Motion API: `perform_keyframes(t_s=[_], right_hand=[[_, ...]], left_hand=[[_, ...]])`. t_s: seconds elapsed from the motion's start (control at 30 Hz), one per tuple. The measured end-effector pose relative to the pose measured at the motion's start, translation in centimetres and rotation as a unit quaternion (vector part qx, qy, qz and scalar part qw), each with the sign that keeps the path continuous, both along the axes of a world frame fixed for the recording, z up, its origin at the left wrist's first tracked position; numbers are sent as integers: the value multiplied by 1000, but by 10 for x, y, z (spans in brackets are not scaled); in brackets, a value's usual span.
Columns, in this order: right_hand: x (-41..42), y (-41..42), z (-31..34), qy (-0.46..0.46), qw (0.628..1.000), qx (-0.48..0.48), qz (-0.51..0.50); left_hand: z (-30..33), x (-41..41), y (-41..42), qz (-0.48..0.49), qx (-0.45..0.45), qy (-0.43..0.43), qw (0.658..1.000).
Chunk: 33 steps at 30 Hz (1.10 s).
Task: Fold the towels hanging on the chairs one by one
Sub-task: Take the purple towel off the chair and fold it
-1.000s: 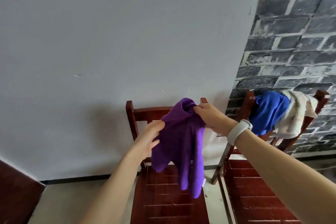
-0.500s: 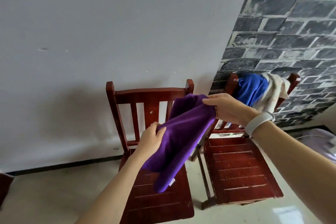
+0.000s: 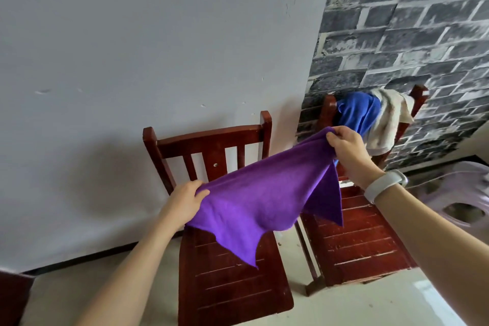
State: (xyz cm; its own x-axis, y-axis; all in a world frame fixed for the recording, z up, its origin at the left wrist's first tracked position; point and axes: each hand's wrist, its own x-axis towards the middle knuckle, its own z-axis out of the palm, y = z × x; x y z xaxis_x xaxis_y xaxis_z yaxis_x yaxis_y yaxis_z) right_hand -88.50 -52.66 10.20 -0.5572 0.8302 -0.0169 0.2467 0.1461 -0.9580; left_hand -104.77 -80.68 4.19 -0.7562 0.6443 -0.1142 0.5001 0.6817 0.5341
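Purple towel (image 3: 264, 193) held in the air, stretched between both hands, over the seat of the near chair (image 3: 211, 145). Left hand (image 3: 185, 201) at the towel's 8 o'clock corner, grip pinched shut on the edge, thumb on top, fingers under the cloth. Right hand (image 3: 346, 151) at the towel's 1 o'clock corner, higher up, grip pinched shut on the edge there, knuckles toward the camera. Top edge runs taut on a slant from left hand up to right hand. Rest of the towel hangs below that line: one point droops at 6 o'clock over the near chair's seat, another point hangs below the right hand at about 4 o'clock, over the gap between the two chairs. Towel not touching either seat as far as can be told.

White band (image 3: 385, 185) on the right wrist.

Second chair (image 3: 357, 241) just beside the near chair, at 3 o'clock from it, backed against the brick wall (image 3: 410, 34). Blue towel (image 3: 357, 111) and white towel (image 3: 389, 116) draped over its backrest, touching each other, blue on the left side; both right behind the right hand, at its 1 o'clock. Near chair's backrest bare, against the grey wall (image 3: 132, 47). Pale plastic stool (image 3: 460, 193) at far 3 o'clock, partly cut off by the right forearm.
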Motion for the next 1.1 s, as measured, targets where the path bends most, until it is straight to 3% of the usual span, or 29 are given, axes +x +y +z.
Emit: perform_keyframes(t_s=[0.27,0.37,0.5,0.7,0.9,1.1], right_hand=[[28,15,-10,47,998,-18,-32],[33,15,-15,51,997,-22,-47],[39,18,-20,44,996,-6,-71],[49,19,-28,32,994,21,-101],[53,13,-40,28,995,-31,-86],[53,16,-47,-22,994,-36,-101]], left_hand=[[0,11,18,63,54,13,996],[-3,8,18,128,109,-38,985],[-11,11,13,163,113,-121,973],[-9,12,10,207,154,-30,966],[-16,10,1,155,16,87,984],[-8,14,-8,161,147,46,975]])
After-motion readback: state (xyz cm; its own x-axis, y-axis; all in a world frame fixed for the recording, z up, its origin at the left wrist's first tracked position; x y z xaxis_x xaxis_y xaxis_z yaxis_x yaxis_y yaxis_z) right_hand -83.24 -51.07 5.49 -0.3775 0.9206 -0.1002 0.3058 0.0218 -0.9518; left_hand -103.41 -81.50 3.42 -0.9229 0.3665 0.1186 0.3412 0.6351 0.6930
